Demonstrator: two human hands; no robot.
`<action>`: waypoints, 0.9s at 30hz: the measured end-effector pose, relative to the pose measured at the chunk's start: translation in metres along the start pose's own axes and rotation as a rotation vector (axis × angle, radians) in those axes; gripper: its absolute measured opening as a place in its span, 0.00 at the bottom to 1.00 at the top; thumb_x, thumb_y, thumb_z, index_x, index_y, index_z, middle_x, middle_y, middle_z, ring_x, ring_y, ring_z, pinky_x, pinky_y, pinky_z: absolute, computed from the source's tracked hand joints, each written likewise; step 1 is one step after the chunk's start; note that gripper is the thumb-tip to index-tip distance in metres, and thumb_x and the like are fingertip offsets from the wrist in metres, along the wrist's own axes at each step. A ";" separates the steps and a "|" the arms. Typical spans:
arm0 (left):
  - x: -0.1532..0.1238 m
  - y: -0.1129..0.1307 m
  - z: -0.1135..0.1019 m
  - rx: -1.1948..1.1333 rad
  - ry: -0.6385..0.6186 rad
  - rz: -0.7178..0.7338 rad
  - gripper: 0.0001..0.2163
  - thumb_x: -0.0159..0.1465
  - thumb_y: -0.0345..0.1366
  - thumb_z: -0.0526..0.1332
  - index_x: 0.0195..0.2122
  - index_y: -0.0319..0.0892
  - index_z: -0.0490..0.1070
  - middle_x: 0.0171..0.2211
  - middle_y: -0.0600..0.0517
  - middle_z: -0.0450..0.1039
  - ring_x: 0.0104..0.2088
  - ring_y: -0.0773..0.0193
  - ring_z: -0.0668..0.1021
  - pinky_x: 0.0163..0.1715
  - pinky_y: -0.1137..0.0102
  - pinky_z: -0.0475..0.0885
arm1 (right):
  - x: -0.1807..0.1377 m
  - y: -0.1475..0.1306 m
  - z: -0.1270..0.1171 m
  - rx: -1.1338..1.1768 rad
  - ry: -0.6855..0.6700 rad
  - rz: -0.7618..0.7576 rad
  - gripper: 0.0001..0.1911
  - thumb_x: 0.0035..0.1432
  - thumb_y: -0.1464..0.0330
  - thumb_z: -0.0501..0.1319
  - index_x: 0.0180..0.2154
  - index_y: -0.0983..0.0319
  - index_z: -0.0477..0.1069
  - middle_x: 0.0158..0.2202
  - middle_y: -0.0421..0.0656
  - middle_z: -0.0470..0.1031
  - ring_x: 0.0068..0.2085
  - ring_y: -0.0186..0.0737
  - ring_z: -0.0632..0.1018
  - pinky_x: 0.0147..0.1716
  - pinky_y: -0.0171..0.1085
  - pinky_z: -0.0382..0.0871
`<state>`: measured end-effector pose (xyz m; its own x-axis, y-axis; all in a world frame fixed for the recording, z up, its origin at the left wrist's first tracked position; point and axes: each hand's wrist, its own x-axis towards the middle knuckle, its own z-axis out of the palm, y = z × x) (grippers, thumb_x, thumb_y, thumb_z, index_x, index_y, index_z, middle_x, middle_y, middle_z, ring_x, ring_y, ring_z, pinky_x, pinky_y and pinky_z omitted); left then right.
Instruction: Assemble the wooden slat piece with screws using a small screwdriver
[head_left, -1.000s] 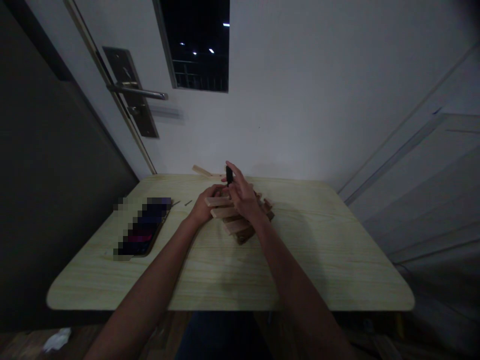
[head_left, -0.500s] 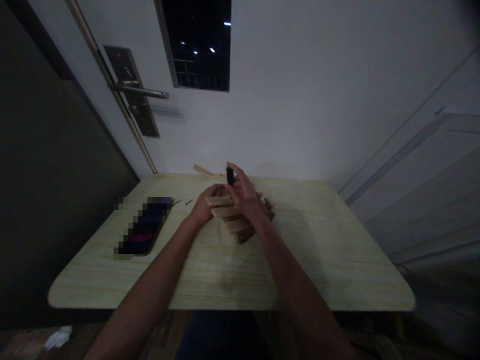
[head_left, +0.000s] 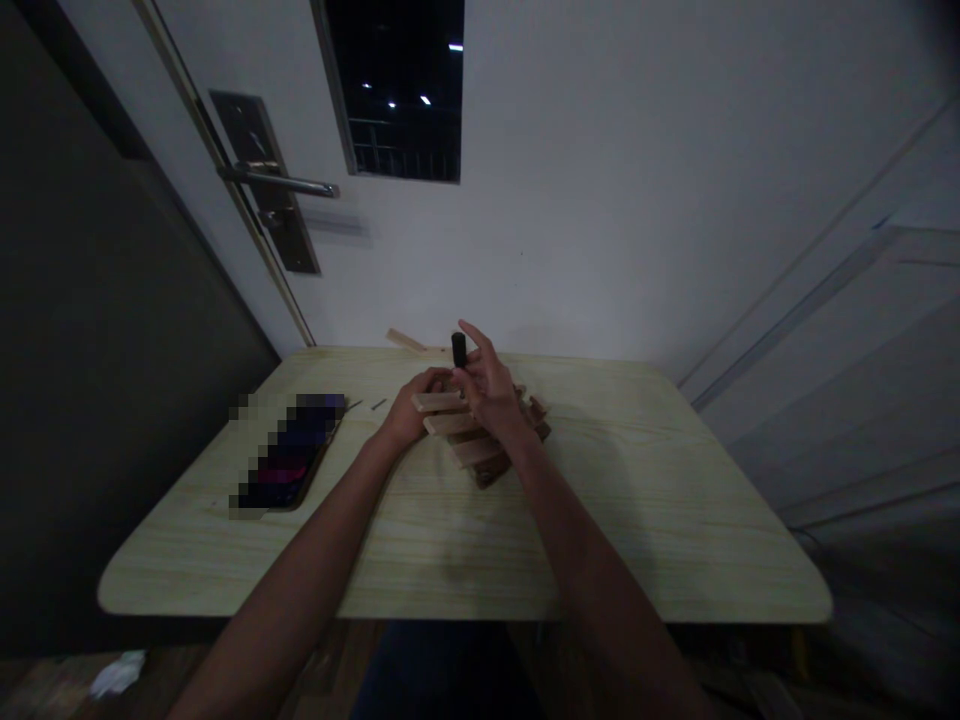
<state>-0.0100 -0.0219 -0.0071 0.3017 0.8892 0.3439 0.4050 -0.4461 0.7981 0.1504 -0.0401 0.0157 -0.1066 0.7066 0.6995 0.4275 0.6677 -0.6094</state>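
Note:
A slatted wooden piece (head_left: pixel 444 424), with light strips fixed across a darker brown frame, lies tilted on the table. At its far left end my left hand (head_left: pixel 409 408) is closed around the edge, its fingertips partly hidden by the wood. My right hand (head_left: pixel 491 388) is over the slats, pinching a small screwdriver with a black handle (head_left: pixel 459 350) between thumb and fingers; the index finger is raised beside the handle's top. The handle stands upright, and its tip is hidden behind the hand and the strips.
A phone (head_left: pixel 296 455) lies at the left of the table (head_left: pixel 675 540), partly pixelated. Two small screws (head_left: pixel 379 404) (head_left: pixel 354 405) are beside it. A loose wooden strip (head_left: pixel 406 340) is at the back edge, against a white door with a metal handle (head_left: pixel 285 184).
The index finger of my right hand has lifted a little, and the black handle has shifted slightly. My left hand and the wooden piece are where they were.

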 end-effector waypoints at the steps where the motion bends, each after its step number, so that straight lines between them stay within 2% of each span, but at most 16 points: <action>1: 0.000 -0.001 0.000 0.004 0.001 0.006 0.16 0.65 0.42 0.53 0.47 0.39 0.72 0.44 0.44 0.78 0.43 0.56 0.78 0.46 0.61 0.71 | 0.000 0.000 0.000 -0.017 0.009 -0.025 0.27 0.64 0.68 0.57 0.63 0.50 0.58 0.58 0.43 0.70 0.51 0.44 0.76 0.52 0.45 0.75; 4: 0.001 -0.003 0.000 0.016 0.007 0.001 0.15 0.65 0.41 0.54 0.46 0.40 0.72 0.44 0.44 0.78 0.43 0.57 0.78 0.46 0.61 0.71 | 0.001 -0.002 -0.001 -0.033 0.021 -0.078 0.26 0.64 0.69 0.56 0.62 0.50 0.60 0.60 0.42 0.69 0.57 0.46 0.73 0.57 0.48 0.71; 8: 0.002 -0.004 0.001 -0.004 0.006 -0.003 0.16 0.65 0.42 0.53 0.48 0.39 0.72 0.47 0.43 0.78 0.46 0.55 0.78 0.49 0.60 0.71 | 0.002 -0.005 -0.002 -0.053 0.029 -0.042 0.27 0.64 0.71 0.52 0.63 0.50 0.57 0.58 0.42 0.69 0.58 0.44 0.72 0.58 0.48 0.70; 12: 0.002 -0.007 0.002 -0.019 0.001 0.013 0.18 0.65 0.43 0.53 0.49 0.40 0.72 0.48 0.44 0.77 0.47 0.55 0.78 0.50 0.61 0.70 | 0.002 -0.006 -0.003 -0.017 -0.008 0.010 0.27 0.65 0.71 0.49 0.64 0.51 0.56 0.52 0.43 0.74 0.49 0.42 0.78 0.51 0.45 0.76; 15: 0.002 -0.007 0.001 -0.012 -0.001 0.022 0.18 0.65 0.43 0.53 0.49 0.39 0.72 0.49 0.43 0.77 0.48 0.54 0.77 0.51 0.60 0.70 | 0.002 -0.005 -0.003 0.021 -0.027 0.015 0.26 0.65 0.69 0.52 0.64 0.53 0.56 0.54 0.45 0.72 0.47 0.42 0.78 0.47 0.43 0.78; 18: 0.001 -0.004 0.001 -0.003 -0.001 0.007 0.17 0.65 0.43 0.53 0.49 0.39 0.71 0.48 0.42 0.77 0.47 0.53 0.78 0.50 0.60 0.70 | 0.002 -0.006 -0.003 0.008 0.016 -0.026 0.27 0.62 0.69 0.56 0.62 0.53 0.59 0.57 0.45 0.70 0.53 0.44 0.75 0.51 0.45 0.76; 22: 0.000 -0.003 0.001 0.016 -0.002 -0.023 0.16 0.65 0.43 0.53 0.47 0.40 0.72 0.46 0.44 0.78 0.45 0.55 0.78 0.48 0.61 0.71 | 0.003 -0.009 -0.004 -0.016 0.040 -0.061 0.25 0.60 0.69 0.59 0.59 0.54 0.62 0.57 0.45 0.71 0.56 0.45 0.73 0.55 0.45 0.72; 27: 0.002 -0.009 0.002 0.008 0.013 -0.007 0.17 0.66 0.43 0.52 0.49 0.41 0.72 0.47 0.44 0.77 0.47 0.55 0.78 0.49 0.61 0.70 | 0.002 -0.009 -0.004 -0.024 -0.007 -0.014 0.28 0.63 0.72 0.53 0.63 0.51 0.57 0.58 0.43 0.70 0.54 0.42 0.75 0.55 0.45 0.72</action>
<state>-0.0110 -0.0164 -0.0146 0.2871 0.8938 0.3446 0.4138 -0.4402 0.7969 0.1502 -0.0454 0.0240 -0.1185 0.6988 0.7055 0.4474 0.6718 -0.5903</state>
